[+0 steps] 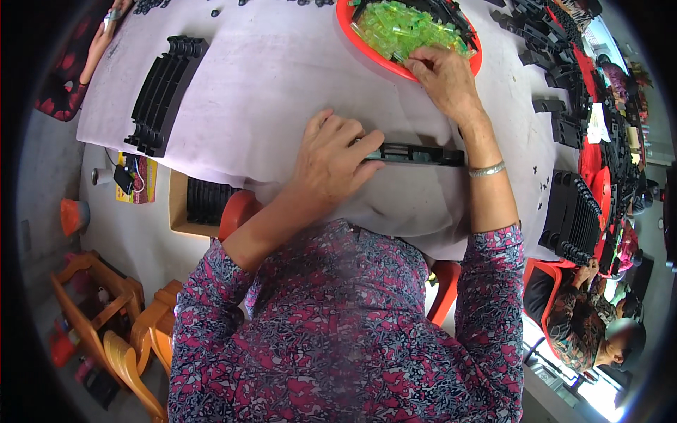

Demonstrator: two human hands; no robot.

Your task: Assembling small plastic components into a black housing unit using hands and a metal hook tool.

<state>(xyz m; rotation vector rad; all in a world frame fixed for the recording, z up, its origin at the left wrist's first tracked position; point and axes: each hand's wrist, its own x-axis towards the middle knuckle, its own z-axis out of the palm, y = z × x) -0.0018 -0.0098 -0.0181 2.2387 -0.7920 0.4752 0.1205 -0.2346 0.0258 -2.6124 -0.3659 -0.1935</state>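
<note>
My left hand (331, 161) is closed around one end of a long, narrow black plastic spirit level body (423, 155), which lies crosswise above the table and has slots along its upper side. Its left end is hidden by my fingers. My right hand (446, 79) reaches over the near rim of a red basin (374, 65). Thumb and fingers are pinched together at the edge of a heap of clear yellow-green vials (402, 28); a vial shows by the fingertips, partly covered. Black strips (462, 25) lie along the basin's right side.
A row of black level bodies (166, 95) stands on the pale tablecloth (268, 77) at left; more are stacked at right (571, 215). Small black parts lie at the far edge. Other people sit at far left (92, 56) and lower right (582, 317). Wooden chairs (144, 338) stand lower left.
</note>
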